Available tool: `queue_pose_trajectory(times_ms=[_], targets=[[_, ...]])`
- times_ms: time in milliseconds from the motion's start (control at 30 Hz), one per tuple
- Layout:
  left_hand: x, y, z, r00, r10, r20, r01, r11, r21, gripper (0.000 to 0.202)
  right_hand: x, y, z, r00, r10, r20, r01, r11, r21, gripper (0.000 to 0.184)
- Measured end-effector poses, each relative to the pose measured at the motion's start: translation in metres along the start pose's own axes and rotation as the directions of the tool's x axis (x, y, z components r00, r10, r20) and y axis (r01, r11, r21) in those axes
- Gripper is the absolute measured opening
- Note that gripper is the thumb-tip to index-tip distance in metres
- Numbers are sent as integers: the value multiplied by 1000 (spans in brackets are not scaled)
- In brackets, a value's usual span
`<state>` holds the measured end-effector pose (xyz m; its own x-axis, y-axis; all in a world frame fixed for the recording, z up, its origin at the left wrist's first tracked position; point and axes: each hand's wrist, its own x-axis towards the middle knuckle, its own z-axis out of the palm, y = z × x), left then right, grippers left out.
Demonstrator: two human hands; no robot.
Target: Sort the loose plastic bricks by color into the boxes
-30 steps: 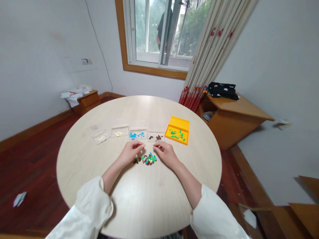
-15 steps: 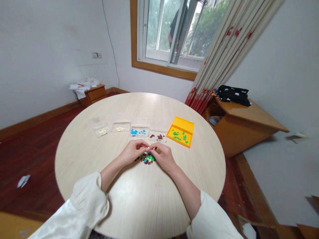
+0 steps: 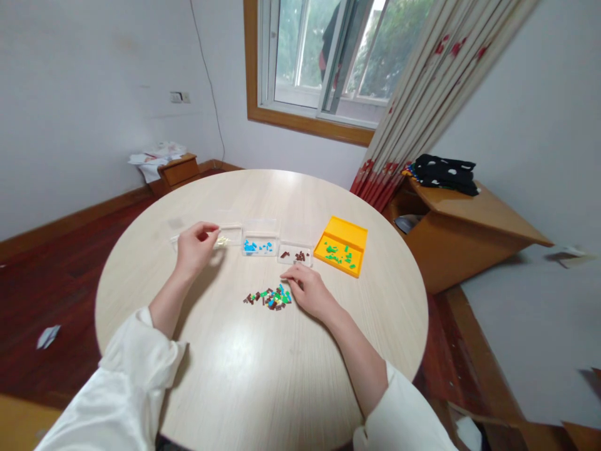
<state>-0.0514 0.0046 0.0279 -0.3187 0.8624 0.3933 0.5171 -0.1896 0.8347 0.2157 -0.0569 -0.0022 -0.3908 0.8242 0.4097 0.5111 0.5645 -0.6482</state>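
My left hand [image 3: 195, 249] is raised at the clear box with pale yellow pieces [image 3: 223, 240], thumb and forefinger closed in a pinch; anything between them is too small to make out. It partly covers that box and the leftmost clear box. Right beside the mixed pile of small building bricks [image 3: 275, 297] rests my right hand [image 3: 308, 290]. Its fingers are curled, with thumb and forefinger tips close together, and whatever they hold cannot be made out. Brown, green, blue and pale yellow bricks make up the pile.
Behind the pile stand a clear box of blue bricks [image 3: 260, 245], a clear box of brown bricks [image 3: 295, 254] and an open yellow case [image 3: 345, 233] with green bricks. All are on a round wooden table [image 3: 244, 376]. A wooden cabinet [image 3: 474, 244] stands at the right.
My hands were together over the pile and have parted. The left has moved left and away from me to the pale yellow pieces; the right stays by the pile, which is now more exposed.
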Motion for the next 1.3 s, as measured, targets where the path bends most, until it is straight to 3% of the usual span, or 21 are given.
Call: queue_pose_trajectory(times_ms=[100, 267, 667, 1300], targets=[[15, -15, -6, 998, 27, -48, -19, 984, 175, 18, -1, -2, -1, 998, 5, 60, -4, 1000, -23, 30], [21, -27, 5, 999, 28, 15, -31, 959, 281, 21, -1, 1, -1, 997, 14, 79, -10, 999, -51, 21], [21, -38, 17, 990, 72, 122, -113, 921, 374, 25, 1, 3, 1, 994, 55, 90, -51, 997, -52, 17], [17, -36, 18, 993, 78, 86, -105, 923, 369, 23, -1, 9, 5, 999, 40, 14, -39, 998, -48, 21]])
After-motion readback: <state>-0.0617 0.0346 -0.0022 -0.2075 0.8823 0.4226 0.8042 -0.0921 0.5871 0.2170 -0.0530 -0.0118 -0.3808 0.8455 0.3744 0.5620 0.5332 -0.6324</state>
